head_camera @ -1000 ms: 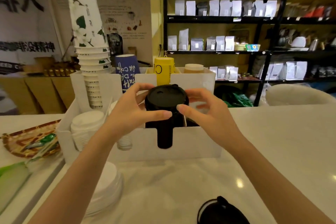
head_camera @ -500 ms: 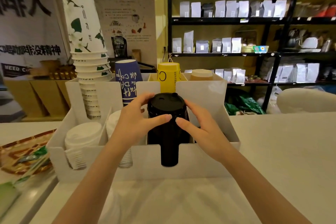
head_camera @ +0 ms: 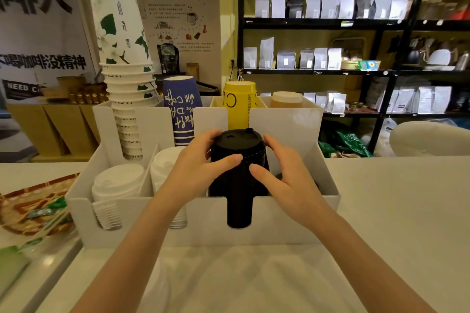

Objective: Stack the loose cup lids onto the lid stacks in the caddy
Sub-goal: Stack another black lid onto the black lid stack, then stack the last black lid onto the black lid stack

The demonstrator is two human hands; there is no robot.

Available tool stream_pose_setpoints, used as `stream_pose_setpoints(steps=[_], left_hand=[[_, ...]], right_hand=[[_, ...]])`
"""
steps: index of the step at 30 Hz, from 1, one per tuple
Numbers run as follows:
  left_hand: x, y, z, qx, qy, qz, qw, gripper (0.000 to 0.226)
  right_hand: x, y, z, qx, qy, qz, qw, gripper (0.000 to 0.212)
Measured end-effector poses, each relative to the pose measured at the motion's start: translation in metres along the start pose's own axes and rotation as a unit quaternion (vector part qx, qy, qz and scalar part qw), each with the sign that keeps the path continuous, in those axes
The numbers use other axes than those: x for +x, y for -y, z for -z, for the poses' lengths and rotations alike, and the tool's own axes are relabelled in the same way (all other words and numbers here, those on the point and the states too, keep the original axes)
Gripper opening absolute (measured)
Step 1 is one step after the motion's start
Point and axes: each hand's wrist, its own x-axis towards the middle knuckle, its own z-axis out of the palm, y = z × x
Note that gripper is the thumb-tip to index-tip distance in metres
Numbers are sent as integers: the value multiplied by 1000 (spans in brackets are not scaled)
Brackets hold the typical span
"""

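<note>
A tall stack of black cup lids (head_camera: pixel 237 180) stands in the third front compartment of the white caddy (head_camera: pixel 279 221), showing through the slot in its front wall. My left hand (head_camera: pixel 195 168) wraps the stack's upper left side, thumb across the front. My right hand (head_camera: pixel 287 175) cups the upper right side, thumb touching the front and fingers against the top lid's rim. Two stacks of white lids (head_camera: pixel 117 183) (head_camera: pixel 165 162) fill the compartments to the left; my left wrist partly hides the second.
Behind the lids the caddy holds upside-down cup stacks: white with green print (head_camera: pixel 122 58), blue (head_camera: pixel 180 107), yellow (head_camera: pixel 239 101) and tan (head_camera: pixel 286 99). A patterned tray (head_camera: pixel 28 201) with green packets lies at the left. Black shelves (head_camera: pixel 318 23) of bags stand beyond the white counter (head_camera: pixel 394 211).
Both hands stay around the black lid stack as it settles lower in the caddy. The view has risen and moved closer, so the loose black lid on the counter is out of frame.
</note>
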Motion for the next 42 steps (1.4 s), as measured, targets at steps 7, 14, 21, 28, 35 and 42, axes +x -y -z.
stream_pose_setpoints(steps=[7, 14, 21, 28, 35, 42], left_hand=[[-1, -1, -3, 38, -40, -29, 998, 59], [-5, -6, -12, 89, -92, -75, 989, 55], [-3, -3, -9, -6, -41, -8, 999, 49], [-3, -3, -10, 9, -21, 6, 1000, 50], [-2, -2, -10, 8, -10, 3, 1000, 50], [-6, -8, -12, 105, -32, -39, 993, 58]], right_hand=[[-1, -2, -3, -84, 18, 40, 996, 63], [2, -4, 4, -40, 45, 15, 998, 65], [-2, 0, 2, -68, -21, 57, 996, 52], [-3, -1, -3, -130, -19, 69, 989, 60], [-8, -1, -3, -151, 5, 64, 986, 64], [-46, 3, 23, -62, 46, -37, 996, 74]])
